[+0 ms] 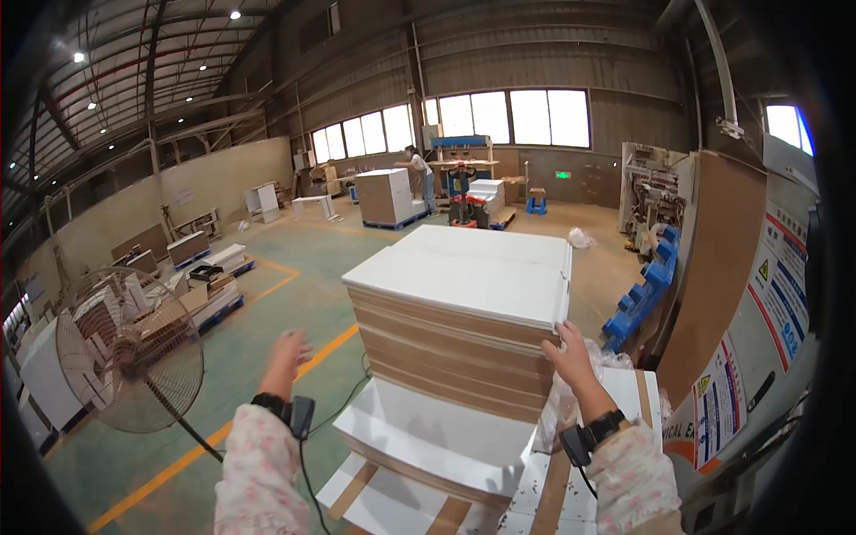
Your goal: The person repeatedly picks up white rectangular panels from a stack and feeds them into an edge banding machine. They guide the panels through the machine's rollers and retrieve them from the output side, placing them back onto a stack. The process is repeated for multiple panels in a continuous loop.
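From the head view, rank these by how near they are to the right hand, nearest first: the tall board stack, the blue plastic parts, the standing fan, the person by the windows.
1. Tall board stack: the right hand touches its right corner.
2. Blue plastic parts: just right of the hand, on the floor.
3. Standing fan: far left.
4. Person: far back, by the windows.

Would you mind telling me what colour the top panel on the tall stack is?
White, as the head view shows; the right hand touches the top panel at its corner.
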A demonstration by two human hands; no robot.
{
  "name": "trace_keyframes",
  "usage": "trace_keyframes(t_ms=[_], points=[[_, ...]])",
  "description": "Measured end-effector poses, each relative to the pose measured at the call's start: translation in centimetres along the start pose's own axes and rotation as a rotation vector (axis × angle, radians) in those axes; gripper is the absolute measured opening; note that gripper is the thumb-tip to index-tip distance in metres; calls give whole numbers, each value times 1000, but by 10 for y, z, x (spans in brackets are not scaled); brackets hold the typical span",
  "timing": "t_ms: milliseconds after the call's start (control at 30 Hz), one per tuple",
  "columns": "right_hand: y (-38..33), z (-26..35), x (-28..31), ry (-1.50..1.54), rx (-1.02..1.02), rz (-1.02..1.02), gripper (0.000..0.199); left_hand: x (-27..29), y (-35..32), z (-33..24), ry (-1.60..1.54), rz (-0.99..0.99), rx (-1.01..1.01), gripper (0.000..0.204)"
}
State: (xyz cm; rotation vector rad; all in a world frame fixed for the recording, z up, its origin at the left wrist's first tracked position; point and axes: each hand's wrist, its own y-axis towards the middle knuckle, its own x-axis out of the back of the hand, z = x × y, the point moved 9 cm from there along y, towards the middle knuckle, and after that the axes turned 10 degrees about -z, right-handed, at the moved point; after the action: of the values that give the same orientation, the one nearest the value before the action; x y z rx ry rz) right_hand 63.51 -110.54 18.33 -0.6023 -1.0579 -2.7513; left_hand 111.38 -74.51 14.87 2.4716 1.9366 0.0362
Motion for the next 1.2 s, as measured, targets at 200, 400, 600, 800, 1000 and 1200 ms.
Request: trace_keyframes(t_ms=[200,400,600,800,1000,1200], points=[[3,9,3,-12,-106,21,63,-98,116,-27,104,9,-161,66],[-5,9,2,-74,-112,-10,68,-164,189,-16,306,1,-344,53],[0,16,8,3,-50,-103,64,-167,202,-9,329,3,-319,49],[-4,16,11,138,-183,-120,61,-156,129,-35,186,-63,-135,36],[-6,-24,19,348,-281,-224,57,-146,133,3,-214,103,54,32],[7,-56,23,776,-694,-333,32,-131,18,0,-364,534,384,42]])
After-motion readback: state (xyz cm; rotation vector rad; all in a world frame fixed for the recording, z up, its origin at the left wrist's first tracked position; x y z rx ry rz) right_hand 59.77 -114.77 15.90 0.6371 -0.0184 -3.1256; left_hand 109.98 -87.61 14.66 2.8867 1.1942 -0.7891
